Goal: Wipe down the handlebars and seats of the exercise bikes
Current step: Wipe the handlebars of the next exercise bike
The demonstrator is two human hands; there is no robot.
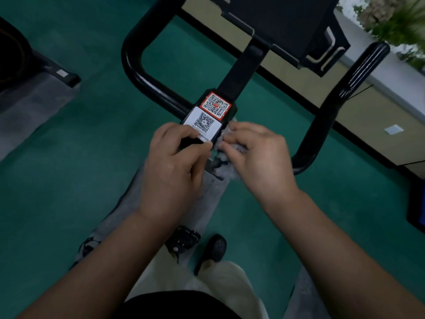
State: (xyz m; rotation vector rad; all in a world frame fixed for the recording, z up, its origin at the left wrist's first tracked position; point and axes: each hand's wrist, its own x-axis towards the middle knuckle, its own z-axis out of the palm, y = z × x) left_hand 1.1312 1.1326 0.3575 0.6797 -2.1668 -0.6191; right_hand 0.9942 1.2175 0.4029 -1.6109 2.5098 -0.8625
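Cloth (226, 155), soft and light, sits bunched at the frame's centre against the handlebars (147, 81); we judge it best gripped as a wad. Our right hand (257, 155) curls around it, fingers bent. Our left hand (177, 162) pinches the stickered centre block (207, 120), steadying the rigid bar.

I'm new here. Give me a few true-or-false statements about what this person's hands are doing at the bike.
1. The right hand holds a pale cloth. True.
2. The left hand hangs free beside the bike. False: it holds the black centre block of the handlebars.
3. Two QR stickers sit on that block. True.
4. The floor is red. False: it is green.
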